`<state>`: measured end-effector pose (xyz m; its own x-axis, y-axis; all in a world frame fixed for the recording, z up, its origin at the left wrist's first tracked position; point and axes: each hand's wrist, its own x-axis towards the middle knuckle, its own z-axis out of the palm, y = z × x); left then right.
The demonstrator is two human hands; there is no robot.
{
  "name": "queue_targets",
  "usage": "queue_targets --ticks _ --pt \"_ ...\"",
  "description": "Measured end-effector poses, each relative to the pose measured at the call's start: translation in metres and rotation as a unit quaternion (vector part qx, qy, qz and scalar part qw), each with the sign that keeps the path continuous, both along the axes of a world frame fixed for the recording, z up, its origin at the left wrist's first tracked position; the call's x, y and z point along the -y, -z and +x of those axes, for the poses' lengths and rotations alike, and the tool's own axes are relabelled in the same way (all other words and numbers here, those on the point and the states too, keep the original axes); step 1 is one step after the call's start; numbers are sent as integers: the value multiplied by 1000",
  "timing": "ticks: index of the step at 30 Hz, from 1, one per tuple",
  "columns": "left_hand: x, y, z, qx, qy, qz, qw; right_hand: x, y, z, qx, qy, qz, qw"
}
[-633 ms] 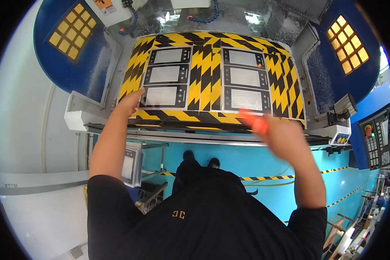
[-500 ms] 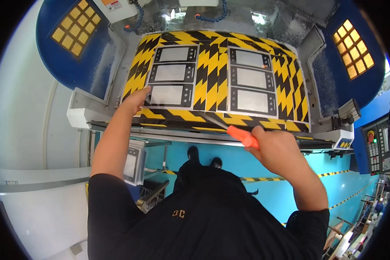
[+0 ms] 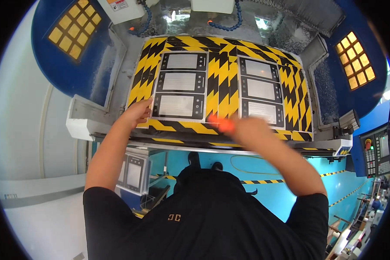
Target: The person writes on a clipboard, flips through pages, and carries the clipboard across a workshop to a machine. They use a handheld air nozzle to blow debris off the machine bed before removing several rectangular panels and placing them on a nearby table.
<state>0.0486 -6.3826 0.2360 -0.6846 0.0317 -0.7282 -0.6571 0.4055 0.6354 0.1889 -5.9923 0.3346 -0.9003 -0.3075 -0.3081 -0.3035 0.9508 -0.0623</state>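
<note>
Two flat sheets of black-framed panels with pale windows lie side by side on a bed striped in yellow and black: the left panel sheet (image 3: 180,87) and the right panel sheet (image 3: 262,92). My left hand (image 3: 136,115) rests at the near left corner of the left sheet, fingers curled in; whether they pinch its edge is hidden. My right hand (image 3: 255,132), smeared by motion, grips an orange-handled tool (image 3: 221,124). This tool points left, over the bed's near border by the left sheet's near right corner. Its front end is too blurred to make out.
Blue machine doors with yellow-lit grilles, left (image 3: 73,30) and right (image 3: 355,58), flank the bed. Blue jointed hoses (image 3: 229,27) hang at the back. A control panel (image 3: 377,151) stands at the right. More panel sheets (image 3: 134,173) sit upright below my left forearm.
My right hand has swept the orange-handled tool left and away from me, over the bed's near border. My left hand stays by the left sheet, its fingers more curled. The view has shifted slightly.
</note>
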Motion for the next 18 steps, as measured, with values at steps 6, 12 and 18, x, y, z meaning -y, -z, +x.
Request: queue_targets --ticks 6,12,18 --pt "16 2 -4 2 48 26 999 -91 -14 -10 -76 304 -33 949" --pt "22 6 -18 12 73 28 997 -103 -33 88 -24 333 79 939" --pt "14 -2 -11 5 25 21 999 -122 -68 162 41 369 77 925"
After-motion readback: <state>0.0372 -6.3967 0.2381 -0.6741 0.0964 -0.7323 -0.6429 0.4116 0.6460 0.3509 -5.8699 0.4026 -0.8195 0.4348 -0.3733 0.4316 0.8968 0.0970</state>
